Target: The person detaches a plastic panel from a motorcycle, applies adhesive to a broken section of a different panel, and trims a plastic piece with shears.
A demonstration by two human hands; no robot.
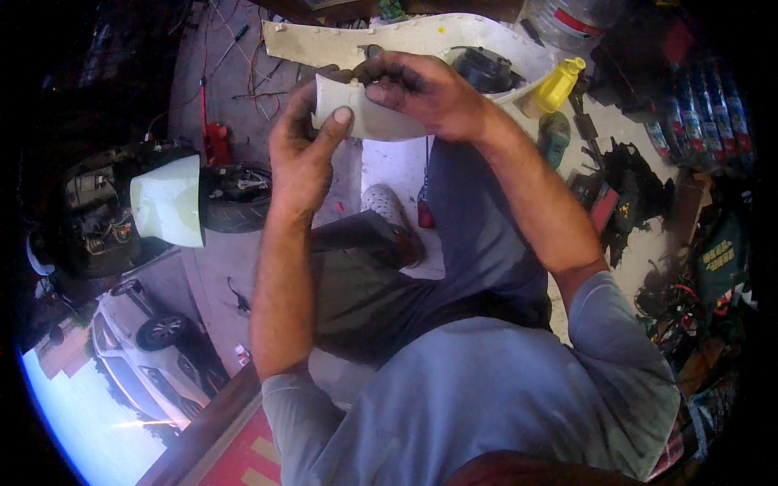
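A white curved plastic panel (387, 126) is held up in front of me between both hands. My left hand (306, 142) grips its left end, the thumb pressed on the near face and the fingers behind it. From the right, my right hand (429, 95) is closed on the upper edge, its fingertips close to a small raised tab there. The fingers of both hands look dark and dirty. Just beyond my hands, a larger cream plastic panel (320, 44) lies on the floor with a black round part (485, 69) on it.
A yellow bottle (559, 85) and a green object (554, 136) stand at the right, near wrapped bottles (709, 109) and dark scraps (624, 194). At the left are a partly dismantled scooter with a pale panel (168, 201), a wheel (235, 196), a red tool (215, 142) and loose cables (255, 81).
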